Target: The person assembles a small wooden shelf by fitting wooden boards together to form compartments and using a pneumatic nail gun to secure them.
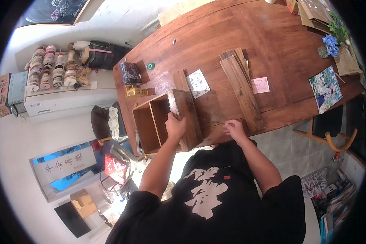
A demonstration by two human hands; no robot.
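Observation:
A brown wooden box [190,118] with an inner divider stands at the near left edge of the table, its open side facing left. My left hand [176,127] is closed over the box's upper edge, thumb and fingers on either side of the panel. To the right, my right hand [235,130] hovers by the table's front edge with its fingers curled together. Whether anything small sits in that pinch is hidden. Just beyond the right hand lie several dark wooden planks [240,87], partly stacked. A white sheet with dark spots [198,83] rests between box and planks.
On the wooden table [215,32] are a green tape roll [151,66], a dark printed box [130,73], a yellow box [136,91] and a pink slip [260,85]. A colourful picture [326,89] and blue flowers [331,45] occupy the right end. A chair [329,132] stands below it.

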